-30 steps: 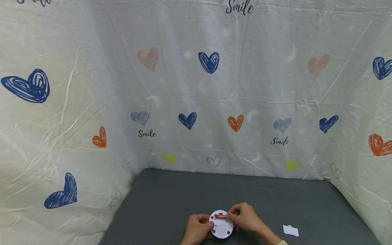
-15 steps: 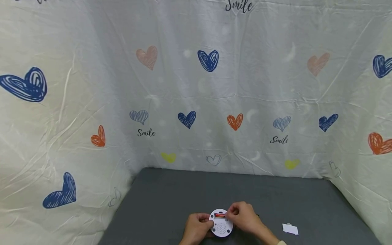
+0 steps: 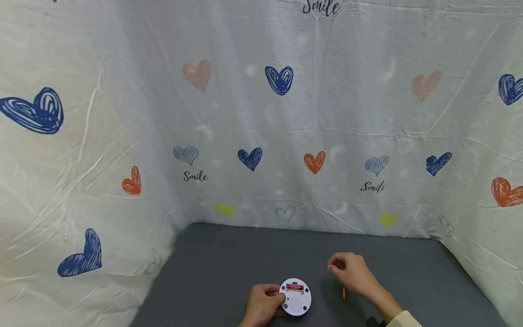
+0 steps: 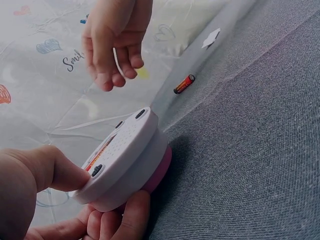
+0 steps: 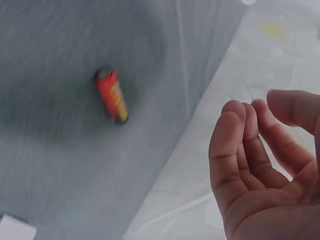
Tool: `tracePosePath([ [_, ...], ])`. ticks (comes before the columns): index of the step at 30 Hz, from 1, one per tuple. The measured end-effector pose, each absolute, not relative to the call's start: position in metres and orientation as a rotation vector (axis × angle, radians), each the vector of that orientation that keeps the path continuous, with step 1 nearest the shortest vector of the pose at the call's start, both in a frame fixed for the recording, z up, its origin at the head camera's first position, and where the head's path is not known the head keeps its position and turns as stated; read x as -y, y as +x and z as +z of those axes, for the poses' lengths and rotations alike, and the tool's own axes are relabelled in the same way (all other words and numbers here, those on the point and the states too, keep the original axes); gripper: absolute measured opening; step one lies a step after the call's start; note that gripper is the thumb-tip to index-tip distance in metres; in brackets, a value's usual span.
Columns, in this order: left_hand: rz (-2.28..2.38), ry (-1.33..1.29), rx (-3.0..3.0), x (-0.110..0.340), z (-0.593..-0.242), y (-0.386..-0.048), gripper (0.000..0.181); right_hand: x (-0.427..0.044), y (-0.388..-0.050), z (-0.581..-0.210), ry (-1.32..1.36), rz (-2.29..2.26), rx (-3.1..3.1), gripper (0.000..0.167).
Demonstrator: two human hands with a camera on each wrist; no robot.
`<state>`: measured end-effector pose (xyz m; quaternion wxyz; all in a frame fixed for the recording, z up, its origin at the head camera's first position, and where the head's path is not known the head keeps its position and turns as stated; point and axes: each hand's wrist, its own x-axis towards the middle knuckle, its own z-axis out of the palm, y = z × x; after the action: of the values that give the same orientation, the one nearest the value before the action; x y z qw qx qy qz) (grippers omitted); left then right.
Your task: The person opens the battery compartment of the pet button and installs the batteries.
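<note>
My left hand point(image 3: 263, 305) grips the edge of a round white device point(image 3: 297, 303), its thumb on the face with the speaker holes and dark feet. A red battery point(image 3: 294, 287) lies in the device's uncovered slot. In the left wrist view the device point(image 4: 125, 150) is tilted and shows a pink lower part. Up and to the right of it, my right hand point(image 3: 354, 274) hovers with loosely bent fingers, holding nothing. Below that hand a second red battery point(image 3: 343, 294) lies on the grey surface; the right wrist view shows this battery point(image 5: 112, 95) too.
In the left wrist view a small white cover point(image 4: 211, 38) lies on the grey surface point(image 3: 245, 254) beyond the loose battery. A pale curtain point(image 3: 347, 113) printed with hearts stands behind and at both sides. Something dark point(image 3: 375, 322) sits by the right sleeve.
My right hand has let go at the device and moved up and to the right, uncovering the loose battery and hiding the white cover in the head view. My left hand keeps its hold.
</note>
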<state>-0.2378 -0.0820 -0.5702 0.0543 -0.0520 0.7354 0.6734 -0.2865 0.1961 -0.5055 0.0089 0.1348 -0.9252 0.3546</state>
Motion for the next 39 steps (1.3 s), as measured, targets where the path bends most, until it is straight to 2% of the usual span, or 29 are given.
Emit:
tracePosePath([
  [8,2.045,-0.157,-2.236,0.082,-0.57,-0.238,0.034,-0.224,-0.286,-0.51,0.711,0.999,2.905,0.004],
  [18,2.047,-0.159,-2.233,0.083,-0.572,-0.237,0.035,-0.243,-0.287,-0.531,0.988,0.808,2.884,0.02],
  [22,2.045,-0.168,-2.232,0.082,-0.573,-0.237,0.036,-0.251,-0.293,-0.547,1.103,0.745,2.84,0.031],
  [25,2.039,-0.179,-2.237,0.081,-0.574,-0.238,0.035,-0.262,-0.307,-0.575,1.217,0.696,2.719,0.03],
  [29,2.035,-0.202,-2.236,0.08,-0.572,-0.238,0.034,-0.261,-0.307,-0.583,1.121,0.711,2.747,0.013],
  [33,2.034,-0.225,-2.235,0.08,-0.569,-0.238,0.033,-0.245,-0.289,-0.558,0.848,0.758,2.908,0.007],
  [39,2.03,-0.224,-2.252,0.079,-0.569,-0.237,0.032,-0.227,-0.273,-0.546,0.484,0.706,2.982,0.018],
])
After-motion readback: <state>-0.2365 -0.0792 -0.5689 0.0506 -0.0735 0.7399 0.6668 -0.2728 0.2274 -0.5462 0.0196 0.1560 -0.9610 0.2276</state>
